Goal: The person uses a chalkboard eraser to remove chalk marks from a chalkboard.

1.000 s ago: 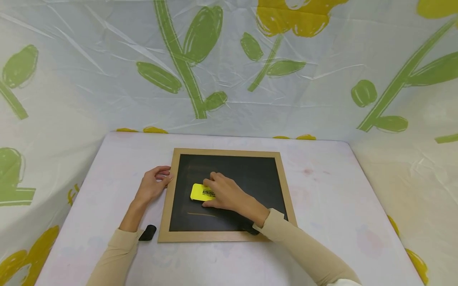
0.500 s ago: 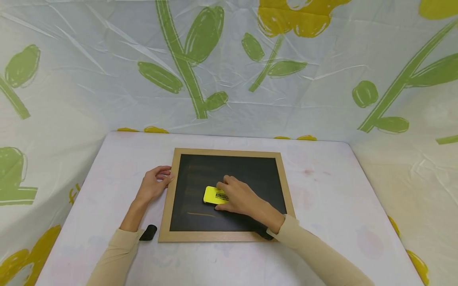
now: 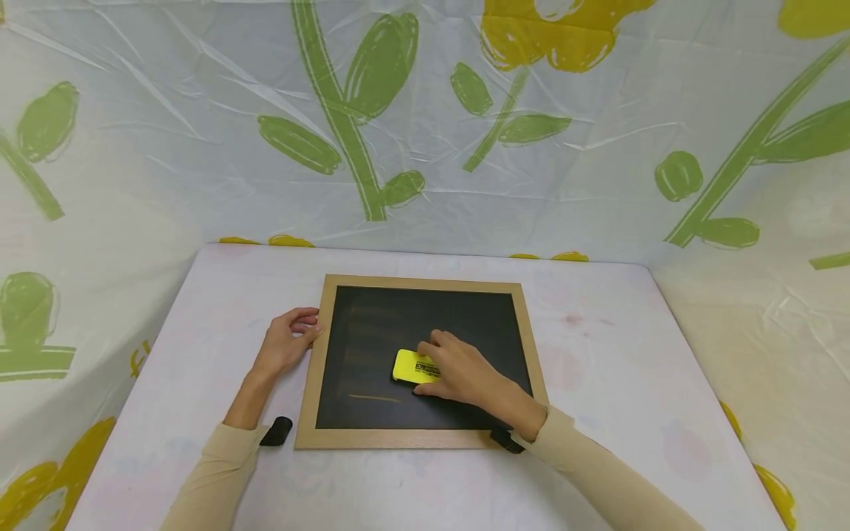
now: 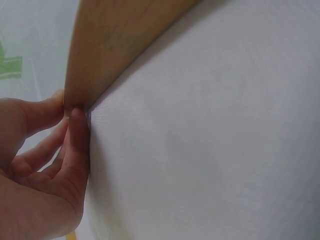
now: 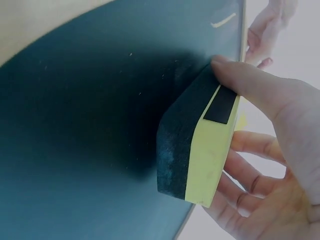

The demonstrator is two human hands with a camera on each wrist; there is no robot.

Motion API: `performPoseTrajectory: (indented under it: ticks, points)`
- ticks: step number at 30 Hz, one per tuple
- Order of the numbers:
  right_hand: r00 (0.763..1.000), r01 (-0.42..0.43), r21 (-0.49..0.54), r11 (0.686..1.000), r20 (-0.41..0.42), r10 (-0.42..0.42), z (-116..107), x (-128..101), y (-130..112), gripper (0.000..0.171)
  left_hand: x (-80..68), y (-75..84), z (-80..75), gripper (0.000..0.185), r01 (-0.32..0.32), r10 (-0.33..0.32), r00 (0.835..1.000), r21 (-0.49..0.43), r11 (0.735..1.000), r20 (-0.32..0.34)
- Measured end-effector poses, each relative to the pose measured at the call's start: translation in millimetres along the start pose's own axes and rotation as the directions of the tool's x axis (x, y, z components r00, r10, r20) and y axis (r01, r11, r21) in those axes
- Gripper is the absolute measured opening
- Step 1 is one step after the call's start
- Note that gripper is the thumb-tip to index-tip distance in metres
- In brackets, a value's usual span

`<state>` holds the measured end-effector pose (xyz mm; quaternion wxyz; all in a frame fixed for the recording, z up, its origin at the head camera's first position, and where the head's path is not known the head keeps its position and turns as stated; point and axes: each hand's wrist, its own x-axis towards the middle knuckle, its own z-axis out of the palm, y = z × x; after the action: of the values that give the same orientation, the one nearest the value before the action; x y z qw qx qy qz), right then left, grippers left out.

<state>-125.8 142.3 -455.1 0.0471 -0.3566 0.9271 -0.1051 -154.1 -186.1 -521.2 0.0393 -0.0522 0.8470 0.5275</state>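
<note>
A black chalkboard (image 3: 372, 324) in a light wooden frame (image 3: 312, 380) lies flat on the table. My right hand (image 3: 461, 372) grips a yellow eraser (image 3: 410, 366) with a black felt underside (image 5: 180, 145) and presses it on the board near its middle. A short chalk line (image 3: 375, 399) shows on the board, left of and below the eraser. My left hand (image 3: 287, 343) rests on the table with its fingertips (image 4: 77, 117) against the left edge of the frame (image 4: 110, 45).
The table (image 3: 598, 354) is covered in pale cloth. A plastic sheet with green and yellow flowers (image 3: 372, 110) hangs at the back and both sides. Black wrist-camera mounts show at my left sleeve (image 3: 275, 431) and right sleeve (image 3: 508, 441).
My right hand has slid the yellow eraser to the right and slightly toward me across the board. The left hand has stayed at the frame's left edge.
</note>
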Motion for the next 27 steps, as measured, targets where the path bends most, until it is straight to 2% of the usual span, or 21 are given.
performPoseTrajectory:
  ticks: [10,17,27]
  points:
    - [0.997,-0.014,-0.006,1.0,-0.069,0.014,-4.5,-7.2,5.3,0.057,3.0,0.1,1.5,0.04,0.001,-0.001,1.0,-0.004,1.0,-0.008]
    - [0.995,0.036,0.023,0.999,-0.099,-0.034,-5.4,-18.0,4.8,0.055,3.6,-0.2,1.9,0.038,-0.001,0.001,1.0,-0.003,1.0,-0.007]
    - [0.995,0.026,0.033,0.999,-0.1,-0.023,-3.8,-31.2,0.2,0.055,4.3,0.0,0.0,0.04,0.0,0.0,1.0,0.001,1.0,-0.009]
